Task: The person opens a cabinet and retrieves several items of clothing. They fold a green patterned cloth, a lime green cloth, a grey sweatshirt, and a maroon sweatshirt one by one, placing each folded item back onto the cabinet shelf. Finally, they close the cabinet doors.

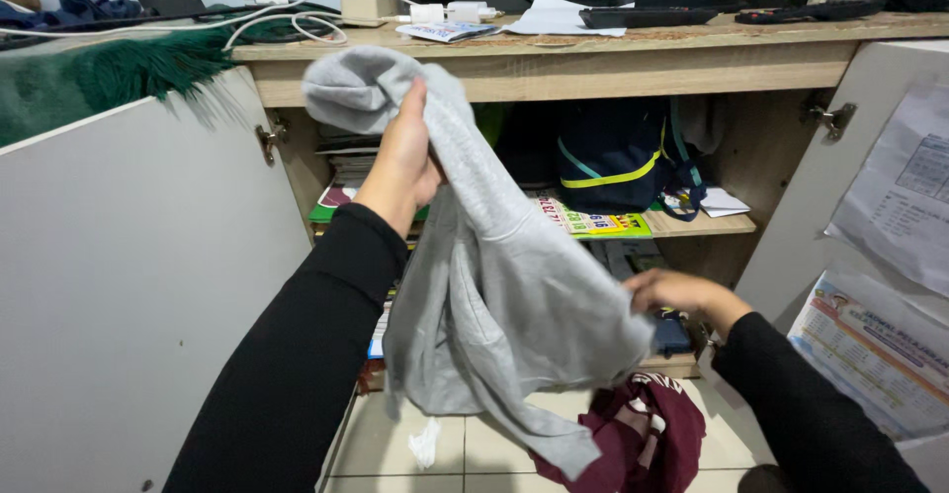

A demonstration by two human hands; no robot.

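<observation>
Before open cupboard: grey garment (494, 285) held up at frame centre, draped from 11 o'clock down to 5 o'clock.
Left hand (403, 152): clenched on garment's upper bunch at 11 o'clock, arm raised, likely so cloth hangs free of floor.
Right hand (677, 290): at 3 o'clock, fingers pinching garment's lower edge, pulling it sideways, apparently to spread cloth.
Garment: loose sleeve trailing toward 6 o'clock, just above maroon cloth (643, 434); not touching shelf as far as seen.
Maroon cloth: heaped on tiled floor (395, 453) at 6 o'clock, near right sleeve.
White scrap (425, 442): on tiles at 7 o'clock, apart from cloth.
Shelf (707, 224): behind garment at 1 o'clock, bearing dark bag (608, 152) with yellow stripe and flat coloured books (593, 221).
Left door (148, 285): swung open at 9 o'clock, edge close beside left forearm; little side room there.
Right door (840, 186): open at 3 o'clock, papers (900, 256) stuck on inner face, near right wrist.
Top (633, 43): at 12 o'clock, cluttered with cables, plugs, papers; edge just above left hand.
Open room: mainly downward and back toward body, between both doors.
</observation>
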